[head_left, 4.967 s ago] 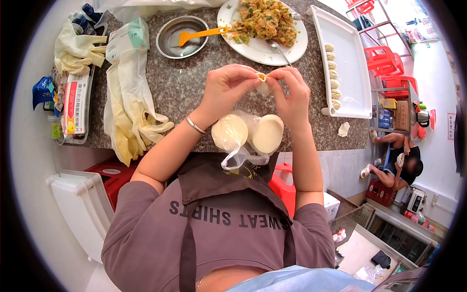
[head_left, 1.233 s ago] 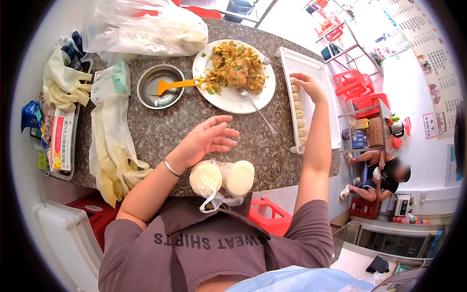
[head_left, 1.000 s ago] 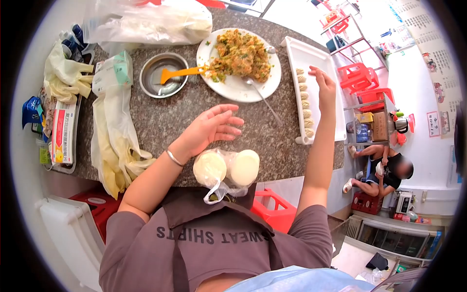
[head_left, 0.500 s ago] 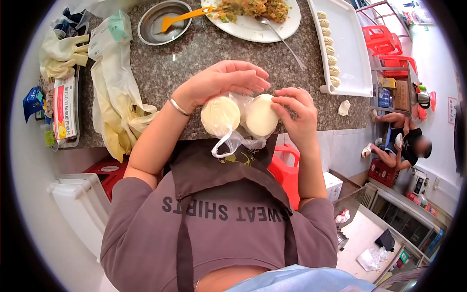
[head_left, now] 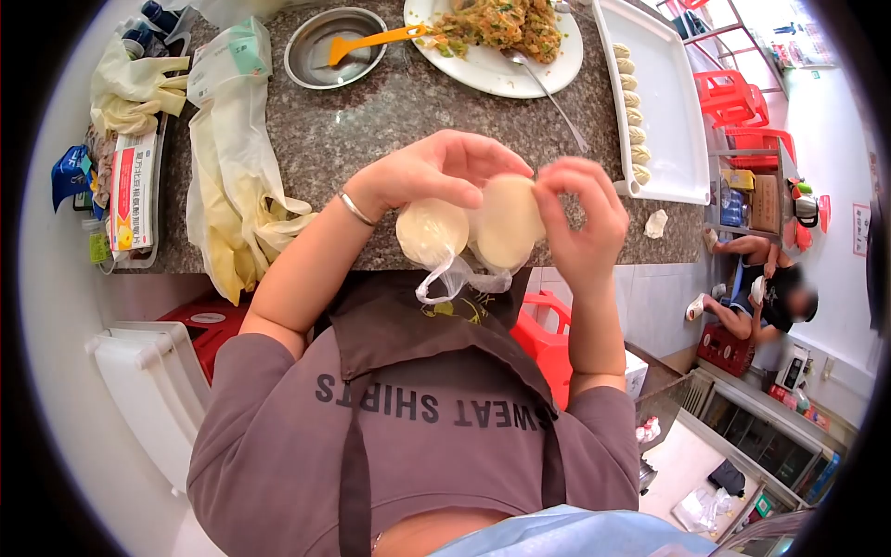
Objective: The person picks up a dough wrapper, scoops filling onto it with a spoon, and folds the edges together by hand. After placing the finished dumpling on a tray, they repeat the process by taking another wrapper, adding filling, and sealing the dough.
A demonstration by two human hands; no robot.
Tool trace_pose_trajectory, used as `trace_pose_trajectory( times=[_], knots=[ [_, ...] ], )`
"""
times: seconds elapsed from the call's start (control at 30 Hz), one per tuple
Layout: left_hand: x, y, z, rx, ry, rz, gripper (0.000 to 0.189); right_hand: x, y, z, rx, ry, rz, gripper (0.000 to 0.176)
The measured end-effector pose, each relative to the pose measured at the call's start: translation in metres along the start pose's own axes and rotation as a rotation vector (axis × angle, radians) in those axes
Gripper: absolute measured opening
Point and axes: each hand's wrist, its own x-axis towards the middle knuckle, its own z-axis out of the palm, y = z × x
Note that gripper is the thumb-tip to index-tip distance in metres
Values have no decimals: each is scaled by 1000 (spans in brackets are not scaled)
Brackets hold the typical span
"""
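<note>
Two stacks of round, pale dumpling wrappers lie side by side at the counter's near edge. A clear plastic bag (head_left: 455, 272) covers the left stack (head_left: 427, 226) and bunches below both. My left hand (head_left: 436, 167) arches over them, thumb apart from the fingers, its fingertips at the top edge of the right stack (head_left: 509, 223). At that stack's right rim, my right hand (head_left: 585, 209) has thumb and forefinger brought together in a pinch on the wrapper edge. The fingertips are slightly blurred.
Beyond my hands are a plate (head_left: 483, 82) of filling with a spoon (head_left: 548, 93), and a metal bowl (head_left: 306, 70) with an orange spatula (head_left: 371, 43). A white tray (head_left: 664, 121) holds folded dumplings (head_left: 633, 116). Gloves (head_left: 232, 186) lie left; a person (head_left: 766, 288) sits far right.
My right thumb and forefinger have closed at the right stack's edge, and its top has shifted toward my right hand. My left thumb has lowered away from its fingers.
</note>
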Motion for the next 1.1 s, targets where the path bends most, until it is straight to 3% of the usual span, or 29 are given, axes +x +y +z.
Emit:
trace_pose_trajectory(
  times=[0.07, 0.13, 0.17, 0.23, 0.27, 0.3, 0.37, 0.4, 0.57, 0.63, 0.8, 0.93, 1.1],
  knots=[
    [0, -1, -3, -12, 11, 15, 38, 14, 12, 8, 39, -18, 29, 9],
    [1, -1, -7, 2, 289, -89, 27, 28, 40, 16, 10, -63, -14, 17],
    [2, 0, -8, 8, 296, -76, 27, 35, 59, 18, 14, -68, -28, 17],
    [6, 0, -8, -148, 584, 17, 16, 44, 96, 19, -439, 70, -57, 27],
    [6, -3, -12, -164, 654, 49, 22, 40, 118, 18, -551, 24, -47, 34],
    [7, -2, -13, -164, 655, 68, 22, 42, 123, 18, -551, 21, -65, 34],
    [6, -1, -12, -277, 728, 88, 29, 41, 131, 18, -303, -187, 317, 31],
    [5, -2, -14, -287, 737, 79, 34, 44, 127, 22, -281, -134, 176, 26],
    [5, -5, -18, -380, 811, 102, 32, 56, 93, 23, -247, -110, 177, 22],
    [6, -7, -18, -386, 840, 109, 32, 67, 82, 35, -180, -196, 92, 23],
    [6, -5, -19, -379, 856, 122, 31, 93, 94, 71, -285, -238, -71, 23],
    [0, -18, -39, -431, 845, 201, 32, 83, 112, 55, -423, -276, -136, 22],
    [7, -9, -28, -451, 885, 226, 33, 77, 95, 47, -290, -222, 54, 20]
  ],
)
